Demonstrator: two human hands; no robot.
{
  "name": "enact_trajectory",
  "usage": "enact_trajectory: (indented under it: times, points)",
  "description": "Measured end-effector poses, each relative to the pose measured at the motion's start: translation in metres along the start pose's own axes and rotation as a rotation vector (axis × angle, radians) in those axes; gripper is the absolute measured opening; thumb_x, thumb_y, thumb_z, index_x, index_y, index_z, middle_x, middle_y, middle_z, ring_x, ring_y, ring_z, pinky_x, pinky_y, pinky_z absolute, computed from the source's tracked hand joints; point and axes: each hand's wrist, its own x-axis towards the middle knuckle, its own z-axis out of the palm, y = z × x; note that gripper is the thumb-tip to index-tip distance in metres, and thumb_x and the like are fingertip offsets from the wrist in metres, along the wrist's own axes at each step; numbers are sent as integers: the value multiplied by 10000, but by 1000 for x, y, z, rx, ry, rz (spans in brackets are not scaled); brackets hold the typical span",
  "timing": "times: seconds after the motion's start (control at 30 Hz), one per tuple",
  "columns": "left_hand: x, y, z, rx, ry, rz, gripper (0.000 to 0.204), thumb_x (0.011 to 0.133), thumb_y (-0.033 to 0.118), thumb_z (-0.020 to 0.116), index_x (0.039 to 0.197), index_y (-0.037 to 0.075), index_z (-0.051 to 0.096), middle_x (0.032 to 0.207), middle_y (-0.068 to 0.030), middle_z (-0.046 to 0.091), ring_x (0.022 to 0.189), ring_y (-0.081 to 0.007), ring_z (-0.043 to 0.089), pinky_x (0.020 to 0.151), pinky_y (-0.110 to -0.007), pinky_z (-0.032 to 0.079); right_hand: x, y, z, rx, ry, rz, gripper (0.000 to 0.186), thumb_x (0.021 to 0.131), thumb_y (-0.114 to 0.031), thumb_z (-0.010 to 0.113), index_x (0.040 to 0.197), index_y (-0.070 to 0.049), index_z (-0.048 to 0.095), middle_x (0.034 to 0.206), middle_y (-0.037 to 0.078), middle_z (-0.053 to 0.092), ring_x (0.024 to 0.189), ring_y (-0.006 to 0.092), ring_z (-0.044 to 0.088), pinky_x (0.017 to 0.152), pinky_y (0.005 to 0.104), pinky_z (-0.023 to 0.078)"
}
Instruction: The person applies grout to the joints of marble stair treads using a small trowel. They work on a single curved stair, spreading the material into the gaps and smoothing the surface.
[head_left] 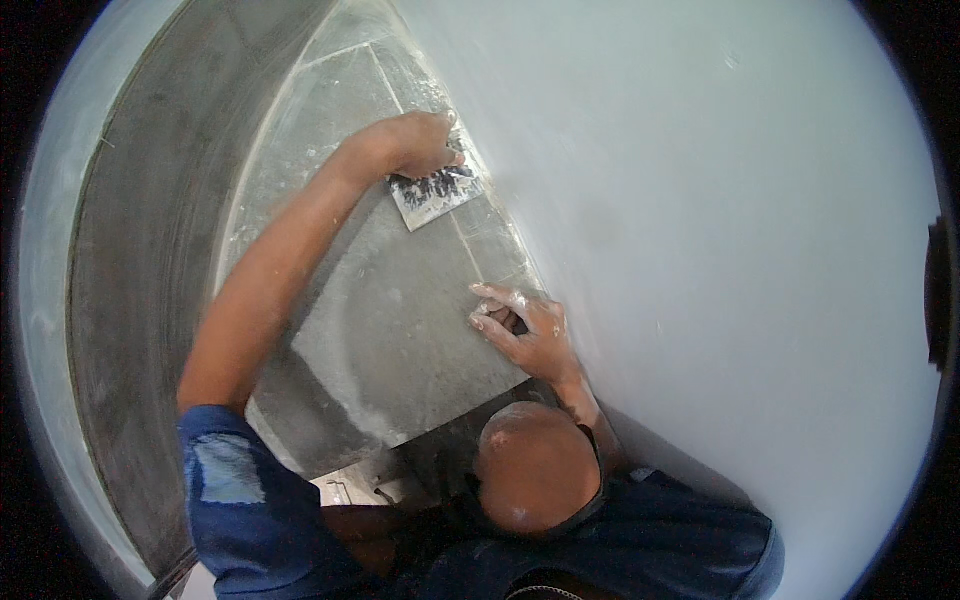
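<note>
My left hand (422, 140) grips a flat, square metal trowel (425, 205) smeared with pale and dark material. The trowel lies against grey tiling (355, 340) at a pale seam along the white wall. Lower and to the right, my right hand (520, 325) rests on the tiling beside that wall, with whitish residue on its fingers. Its index finger and thumb are apart and the other fingers curl loosely, with nothing visible in them. A thin pale joint line runs between the two hands.
The white wall (720, 230) fills the right side. A darker grey band (150, 230) curves down the left, edged by a pale strip. At the bottom, a rounded bare body part (535, 470), blue clothing and a dark gap beyond the tiling's near edge are in view.
</note>
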Motion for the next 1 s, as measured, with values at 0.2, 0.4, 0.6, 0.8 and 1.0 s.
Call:
enact_trajectory:
  times: [0.2, 0.4, 0.6, 0.8, 1.0]
  points:
    - [7, -17, -4, -199, -41, -185, 594, 923, 385, 497, 1317, -53, 420, 1331, -255, 448, 1231, -354, 460, 1034, -407, 365, -5, 6, 2, 28, -44, 25, 349, 832, -237, 678, 1168, -161, 626, 1055, 109, 671, 742, 217, 660, 721, 325, 520]
    - [-6, 21, -10, -275, 43, -213, 556, 922, 350, 514, 1277, -69, 431, 1152, -277, 573, 1130, -393, 533, 971, -457, 415, -7, 9, -5, -14, -41, 34, 351, 841, -258, 668, 1177, -169, 621, 1053, 114, 670, 741, 232, 659, 722, 324, 523]
    - [-15, 20, 9, -2, -99, 114, 644, 868, 474, 569, 1196, -78, 515, 1125, -271, 589, 1069, -375, 574, 940, -424, 441, -4, -5, -10, -23, -91, 157, 370, 849, -292, 657, 1203, -196, 608, 961, 94, 682, 772, 225, 646, 770, 343, 508]
    - [-32, -24, 67, -54, 97, -146, 395, 954, 245, 409, 1268, 21, 492, 1348, -197, 436, 1282, -324, 381, 1107, -462, 224, -18, 11, 2, 106, 15, 220, 422, 792, -194, 704, 1188, -82, 613, 769, 79, 590, 727, 171, 555, 707, 325, 476]
    - [-14, 0, 88, -688, 444, -421, 428, 920, 294, 492, 1270, 48, 481, 1041, -244, 619, 956, -394, 603, 834, -474, 465, -17, 71, -10, -113, 33, -70, 426, 787, -148, 667, 1189, -36, 578, 908, 144, 624, 742, 214, 587, 715, 344, 490]
